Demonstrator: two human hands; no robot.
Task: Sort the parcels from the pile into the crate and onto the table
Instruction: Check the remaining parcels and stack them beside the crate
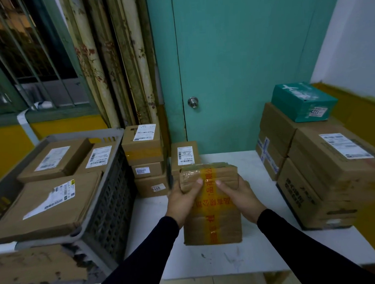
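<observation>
1. Writing is seen on several parcels: red printed characters run along the yellow tape [210,196] of the held parcel [213,207], too blurred to be read; "1225" is marked on a sticker of the teal box [303,101]; digits that cannot be made out with certainty are shown on a low carton's sticker [158,187] in the left stack [145,161]. White shipping labels with barcodes are carried by most other cartons.
2. The white surface [241,259] is set against a teal door [243,64] with a round metal knob [193,102]. A floral curtain [112,59] and a barred window [28,52] are seen at the left, above a yellow lower wall.
3. A grey slatted crate [107,201] stands to the left of the surface, and three flat cartons [49,203] are lying in it.
4. A pile of large cartons [325,174] is stacked on the right side of the surface, topped by the teal box.
5. The held parcel is a worn brown carton, its flaps creased and crossed by tape. It is placed at the middle of the surface, lower edge on or just above it.
6. The left hand [182,198] and the right hand [240,193] are wrapped around the parcel's sides, fingers curled on it and thumbs pressed on its top face.
</observation>
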